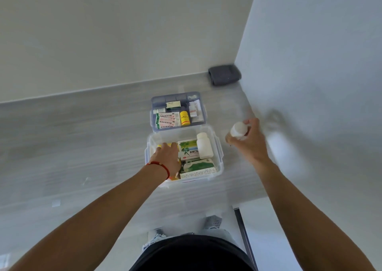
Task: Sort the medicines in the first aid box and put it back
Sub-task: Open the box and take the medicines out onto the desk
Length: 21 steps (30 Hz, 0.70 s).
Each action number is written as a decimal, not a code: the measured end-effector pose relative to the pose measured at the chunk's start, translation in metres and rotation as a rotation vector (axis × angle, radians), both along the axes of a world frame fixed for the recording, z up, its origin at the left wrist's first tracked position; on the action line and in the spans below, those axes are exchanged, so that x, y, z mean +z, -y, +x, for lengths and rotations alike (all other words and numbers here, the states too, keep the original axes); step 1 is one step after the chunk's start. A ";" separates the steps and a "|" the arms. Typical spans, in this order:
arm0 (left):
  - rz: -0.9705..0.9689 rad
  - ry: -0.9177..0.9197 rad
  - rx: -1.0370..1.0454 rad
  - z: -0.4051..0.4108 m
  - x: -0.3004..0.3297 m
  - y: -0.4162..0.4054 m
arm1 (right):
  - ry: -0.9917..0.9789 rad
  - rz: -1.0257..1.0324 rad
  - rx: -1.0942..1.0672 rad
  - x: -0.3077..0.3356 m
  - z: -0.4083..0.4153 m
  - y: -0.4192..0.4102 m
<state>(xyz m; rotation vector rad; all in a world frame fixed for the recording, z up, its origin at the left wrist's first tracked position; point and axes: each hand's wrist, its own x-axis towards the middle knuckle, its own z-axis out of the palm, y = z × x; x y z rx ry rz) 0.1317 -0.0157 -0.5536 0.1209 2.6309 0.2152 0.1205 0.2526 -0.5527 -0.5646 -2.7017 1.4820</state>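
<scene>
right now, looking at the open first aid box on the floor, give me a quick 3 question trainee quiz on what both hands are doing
1. True or false: the right hand holds a white-capped bottle outside the first aid box.
2. Multiple choice: where is the left hand? A) on the dark folded cloth B) inside the first aid box, on its left side C) on the tray holding the yellow bottle
3. Fill in: the white bottle lying in the first aid box sits just right of a ____-printed carton.

Key: 1 true; 2 B; 3 green
</scene>
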 end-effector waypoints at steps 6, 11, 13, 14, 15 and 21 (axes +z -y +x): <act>0.075 0.002 0.117 0.004 -0.005 0.000 | 0.135 0.149 0.116 -0.046 -0.012 -0.004; 0.196 -0.061 0.192 0.007 0.008 0.000 | 0.146 0.228 0.218 -0.049 -0.016 -0.004; 0.280 -0.165 0.173 0.013 0.017 0.002 | 0.179 0.194 0.232 -0.043 -0.012 -0.007; 0.336 -0.243 0.134 0.016 0.023 0.005 | 0.165 0.165 0.200 -0.038 -0.007 -0.009; 0.396 -0.324 0.078 0.019 0.029 0.008 | 0.114 0.134 0.147 -0.030 0.001 -0.010; 0.648 -0.479 -0.118 0.011 0.075 -0.014 | -0.160 -0.050 0.206 0.036 0.053 0.020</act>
